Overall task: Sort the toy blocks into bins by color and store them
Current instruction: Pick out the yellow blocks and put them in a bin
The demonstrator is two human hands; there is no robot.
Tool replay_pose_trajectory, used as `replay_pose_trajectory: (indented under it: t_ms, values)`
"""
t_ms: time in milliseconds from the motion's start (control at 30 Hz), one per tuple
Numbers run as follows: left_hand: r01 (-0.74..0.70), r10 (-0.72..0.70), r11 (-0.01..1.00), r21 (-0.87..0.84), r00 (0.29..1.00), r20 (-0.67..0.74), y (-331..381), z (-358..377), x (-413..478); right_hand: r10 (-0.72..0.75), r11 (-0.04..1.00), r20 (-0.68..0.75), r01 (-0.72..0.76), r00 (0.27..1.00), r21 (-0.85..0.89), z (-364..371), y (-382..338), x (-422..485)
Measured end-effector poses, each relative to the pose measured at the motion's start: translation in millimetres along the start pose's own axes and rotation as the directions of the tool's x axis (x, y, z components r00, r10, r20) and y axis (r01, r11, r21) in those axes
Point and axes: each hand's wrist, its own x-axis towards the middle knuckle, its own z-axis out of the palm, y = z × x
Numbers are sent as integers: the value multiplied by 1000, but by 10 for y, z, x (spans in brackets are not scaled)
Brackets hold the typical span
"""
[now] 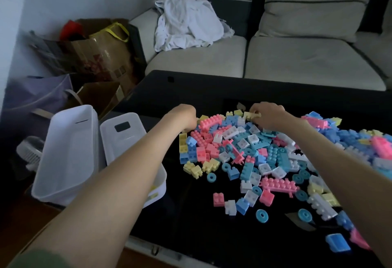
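The toy blocks [254, 157] lie in a big loose heap of pink, blue, yellow and white across the middle and right of the bench [212, 225], and we're in the picking stage. The right hand [268, 115] is at the far edge of the heap, pinching a long yellow piece [252, 115] between its fingertips. The left hand [184, 116] sits at the heap's far-left corner with its fingers curled under; whether it holds anything, I can't tell. At the left edge stands a white bin [163, 174], partly under the left forearm, with some yellow showing inside, so yellow looks like the colour being gathered. The next move should be to lift that piece clear of its neighbours and carry it left to that bin. Two more pale bins [63, 151] stand further left, with nothing visible inside. The bench top is glossy black. Beyond it is a light sofa [297, 59] with a crumpled white cloth [186, 21], brown paper bags [101, 55] at far left, and a small fan [29, 151] on the floor.
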Motion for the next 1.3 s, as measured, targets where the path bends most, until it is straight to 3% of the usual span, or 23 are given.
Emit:
replay_pose_trajectory:
  t_ms: [200, 400, 500, 600, 733, 800, 867, 933, 1000, 1167, 1233, 1300]
  values:
    - [45, -55, 996, -73, 989, -138, -69, -216, -342, -13, 964, -195, 64, 981, 257, -241, -300, -316]
    - [83, -100, 993, -83, 968, -231, -602, -404, -841, -249, 711, -202, 320, 947, 626, -464, -1532, -1045]
    - [155, -163, 986, -54, 961, -225, -914, -423, -1021, -325, 602, -162, 336, 932, 724, -306, -2055, -1357]
    - [198, -199, 980, -26, 960, -194, -1096, -359, -1119, -423, 655, -59, 350, 904, 670, -101, -2298, -1373]
    - [154, -164, 985, -75, 974, -157, -1235, -190, -1204, -243, 684, -240, 341, 940, 644, 4, -2211, -1067]
    - [106, -116, 992, -68, 981, -153, -1218, -132, -1203, -195, 831, -177, 258, 965, 492, 101, -2074, -874]
    - [98, -105, 993, -58, 987, -125, -1178, -112, -1175, -168, 962, -13, 167, 986, 216, 218, -1993, -735]
    - [106, -110, 993, -49, 991, -76, -1158, -96, -1153, -178, 984, 57, 177, 982, 15, 289, -1992, -656]
    - [57, -59, 997, -56, 998, -26, -1153, -63, -1152, -225, 971, 61, 229, 972, -67, 321, -2032, -620]
    - [-8, -3, 984, -177, 998, -62, -1177, 26, -1120, -216, 972, 65, 221, 974, -77, 323, -2050, -613]
    - [-22, 2, 976, -218, 996, -92, -1165, 42, -1110, -217, 976, 56, 218, 975, -11, 325, -2044, -614]
    - [-50, 15, 961, -270, 991, -130, -1156, 61, -1108, -206, 971, -38, 209, 978, 113, 285, -2037, -634]
